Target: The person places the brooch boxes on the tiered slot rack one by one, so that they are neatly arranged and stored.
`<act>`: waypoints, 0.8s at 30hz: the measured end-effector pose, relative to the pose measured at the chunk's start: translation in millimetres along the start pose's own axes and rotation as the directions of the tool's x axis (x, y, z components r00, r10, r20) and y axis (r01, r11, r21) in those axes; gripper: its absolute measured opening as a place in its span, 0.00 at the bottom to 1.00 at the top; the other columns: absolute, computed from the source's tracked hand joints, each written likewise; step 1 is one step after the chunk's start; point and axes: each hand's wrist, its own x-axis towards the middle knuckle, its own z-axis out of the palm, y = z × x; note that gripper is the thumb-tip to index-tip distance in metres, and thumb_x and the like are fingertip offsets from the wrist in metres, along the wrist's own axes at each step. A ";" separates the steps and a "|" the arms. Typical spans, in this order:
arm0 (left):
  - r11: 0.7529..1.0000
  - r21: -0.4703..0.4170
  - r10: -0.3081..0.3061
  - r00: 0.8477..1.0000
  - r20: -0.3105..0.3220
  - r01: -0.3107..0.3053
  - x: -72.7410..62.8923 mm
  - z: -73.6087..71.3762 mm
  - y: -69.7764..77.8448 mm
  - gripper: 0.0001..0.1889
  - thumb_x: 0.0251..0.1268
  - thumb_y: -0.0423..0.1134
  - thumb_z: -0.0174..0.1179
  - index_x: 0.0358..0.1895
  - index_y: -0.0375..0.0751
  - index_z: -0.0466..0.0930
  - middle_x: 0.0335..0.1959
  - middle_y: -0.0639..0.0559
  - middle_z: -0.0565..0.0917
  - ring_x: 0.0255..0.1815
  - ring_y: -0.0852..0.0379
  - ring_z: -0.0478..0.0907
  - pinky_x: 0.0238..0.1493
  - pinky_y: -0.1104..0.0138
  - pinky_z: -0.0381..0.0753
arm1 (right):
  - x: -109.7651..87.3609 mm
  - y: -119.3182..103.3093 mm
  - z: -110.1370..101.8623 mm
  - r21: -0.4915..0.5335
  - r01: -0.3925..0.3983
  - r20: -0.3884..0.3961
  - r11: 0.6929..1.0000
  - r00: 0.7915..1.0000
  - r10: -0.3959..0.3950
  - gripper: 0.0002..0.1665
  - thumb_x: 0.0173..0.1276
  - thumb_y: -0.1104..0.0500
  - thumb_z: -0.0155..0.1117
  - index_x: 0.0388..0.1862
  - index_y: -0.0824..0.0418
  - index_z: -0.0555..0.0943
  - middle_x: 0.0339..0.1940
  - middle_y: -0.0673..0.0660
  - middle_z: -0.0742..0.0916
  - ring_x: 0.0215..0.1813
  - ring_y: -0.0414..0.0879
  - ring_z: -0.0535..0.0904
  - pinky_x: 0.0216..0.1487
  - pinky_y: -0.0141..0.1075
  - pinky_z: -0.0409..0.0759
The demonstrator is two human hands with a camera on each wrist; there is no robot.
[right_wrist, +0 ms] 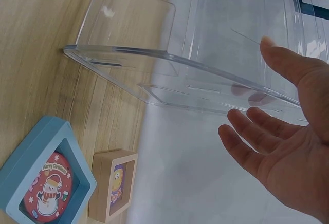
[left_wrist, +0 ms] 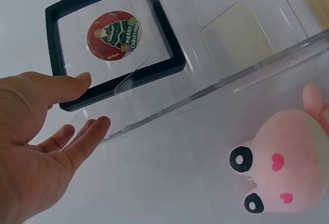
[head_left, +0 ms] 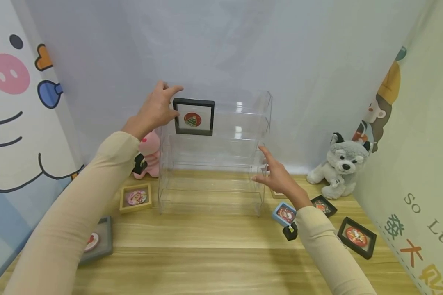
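A black square frame (head_left: 193, 116) with a red Christmas-tree badge inside stands on the upper left of a clear acrylic tiered rack (head_left: 210, 184). My left hand (head_left: 156, 107) is at the frame's left edge, its fingers spread. In the left wrist view, the thumb overlaps the corner of the black frame (left_wrist: 113, 44), and the other fingers extend loosely beside the rack's side panel. My right hand (head_left: 278, 178) is by the rack's lower right side. The right wrist view shows this hand (right_wrist: 288, 142) with fingers apart and nothing held, the thumb and fingers straddling the panel edge.
A pink plush toy (head_left: 150, 155) sits behind the rack's left side, and a grey husky plush (head_left: 341, 164) at right. A yellow frame (head_left: 135, 198) and a grey frame (head_left: 105, 241) lie left; a blue frame (head_left: 285, 214) and black frame (head_left: 357, 237) lie right.
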 end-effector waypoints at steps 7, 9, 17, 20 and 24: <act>0.996 -0.082 0.011 0.995 -0.102 -0.019 -14.5 -8.2 -12.5 0.36 0.67 0.34 0.62 0.77 0.47 0.60 0.61 0.35 0.63 0.58 0.39 0.69 0.45 0.51 0.75 | -0.3 0.1 1.1 -0.016 0.003 -0.001 1.000 1.000 -0.003 0.59 0.65 0.55 0.71 0.82 0.49 0.42 0.70 0.75 0.71 0.63 0.73 0.75 0.59 0.65 0.76; 0.995 -0.100 0.009 0.992 -0.126 -0.022 -20.6 -11.4 -19.0 0.36 0.66 0.35 0.63 0.77 0.47 0.60 0.61 0.34 0.63 0.60 0.37 0.69 0.47 0.49 0.75 | -0.1 -0.2 0.8 -0.018 -0.001 0.000 1.000 1.000 0.001 0.59 0.65 0.55 0.71 0.82 0.49 0.42 0.70 0.75 0.71 0.63 0.73 0.74 0.59 0.65 0.76; 0.991 -0.134 -0.013 0.989 -0.146 -0.006 -55.0 -14.9 -58.5 0.35 0.65 0.36 0.64 0.75 0.40 0.62 0.59 0.29 0.65 0.60 0.34 0.69 0.54 0.42 0.74 | 0.3 0.2 1.4 -0.017 0.000 0.011 1.000 1.000 0.000 0.59 0.66 0.54 0.71 0.82 0.48 0.41 0.70 0.75 0.71 0.63 0.73 0.74 0.59 0.65 0.76; 0.990 -0.139 0.002 0.992 -0.127 -0.019 -72.4 -11.5 -76.9 0.36 0.64 0.34 0.65 0.74 0.37 0.62 0.56 0.28 0.67 0.57 0.33 0.70 0.54 0.42 0.74 | -0.1 0.2 1.0 -0.023 0.002 0.008 1.000 1.000 -0.002 0.59 0.66 0.54 0.71 0.82 0.48 0.42 0.69 0.74 0.72 0.62 0.73 0.75 0.58 0.65 0.77; 0.989 -0.141 0.038 0.995 -0.097 -0.051 -98.3 -4.2 -100.9 0.35 0.62 0.32 0.67 0.72 0.32 0.63 0.54 0.26 0.68 0.55 0.29 0.73 0.56 0.39 0.74 | -1.3 -0.6 0.5 -0.024 0.010 -0.001 1.000 1.000 -0.010 0.58 0.66 0.54 0.71 0.82 0.51 0.43 0.68 0.75 0.73 0.62 0.74 0.75 0.58 0.65 0.77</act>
